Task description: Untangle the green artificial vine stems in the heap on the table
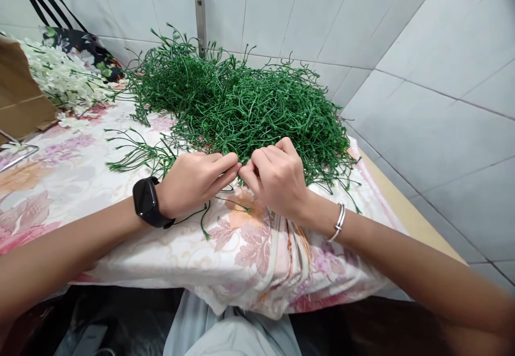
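A: At the near edge of the pile (241, 98), busy with one stem (204, 220). Whereabouts exactly?

B: Around the middle of the desk (402, 205), on the cloth (249, 259). Left hand (193, 181) closed, fingers (225, 165) pinched together on the stem's upper end. Right hand (277, 181) curled tight just beside it, fingers (257, 165) nipping the same spot. Touching tip to tip. Rest of the stem trailing down near the left wrist.

A: Step in hand?

B: Judging by the grip, handling a single stem at its end, close against the heap.

A: Needed for the next move?

B: Probably a firm pinch and a slow draw toward the near side. Tangled all through, so likely to drag neighbours along.

A: Anything else around?

B: Loose sprigs (132, 154) left of the left hand. Flowers (60, 77) far left, beside a box (20, 93), with a bag (80, 44) behind against the wall (442, 77). Bracket (200, 20) on the wall behind the pile. Watch (147, 202) on the left wrist, bangle (339, 222) on the right.

A: In the way?

B: Only the tangle itself, pressing right up to the knuckles.
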{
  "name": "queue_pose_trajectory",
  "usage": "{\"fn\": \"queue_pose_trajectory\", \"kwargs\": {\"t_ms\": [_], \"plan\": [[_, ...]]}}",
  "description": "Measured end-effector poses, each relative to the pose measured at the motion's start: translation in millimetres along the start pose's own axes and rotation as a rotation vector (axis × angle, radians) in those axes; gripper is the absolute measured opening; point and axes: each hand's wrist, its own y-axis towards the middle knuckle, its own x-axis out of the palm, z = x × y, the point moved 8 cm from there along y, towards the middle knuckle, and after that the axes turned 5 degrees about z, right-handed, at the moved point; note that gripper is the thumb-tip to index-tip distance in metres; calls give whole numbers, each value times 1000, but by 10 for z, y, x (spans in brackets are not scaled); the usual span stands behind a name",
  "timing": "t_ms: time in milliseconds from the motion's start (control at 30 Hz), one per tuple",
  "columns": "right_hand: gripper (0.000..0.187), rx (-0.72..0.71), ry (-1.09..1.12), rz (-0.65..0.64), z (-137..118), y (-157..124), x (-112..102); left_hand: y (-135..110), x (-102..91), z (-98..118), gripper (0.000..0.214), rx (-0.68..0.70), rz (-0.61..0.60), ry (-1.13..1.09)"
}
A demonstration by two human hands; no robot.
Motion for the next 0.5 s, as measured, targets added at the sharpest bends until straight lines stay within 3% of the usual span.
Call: {"fn": "queue_pose_trajectory", "kwargs": {"t_ms": [133,267,367,500], "plan": [[31,164,-21,35,410,13,-9,-43,-122,-34,28,-38,110,1],[32,326,38,130,895,-16,-82,-58,-217,-177,21,-151,161,-191],[26,262,56,142,886,-20,-95,-49,-206,-271,19,-216,174,-312],[16,194,107,108,740,-49,-45,-52,-173,-297,32,-230,202,-445]]}}
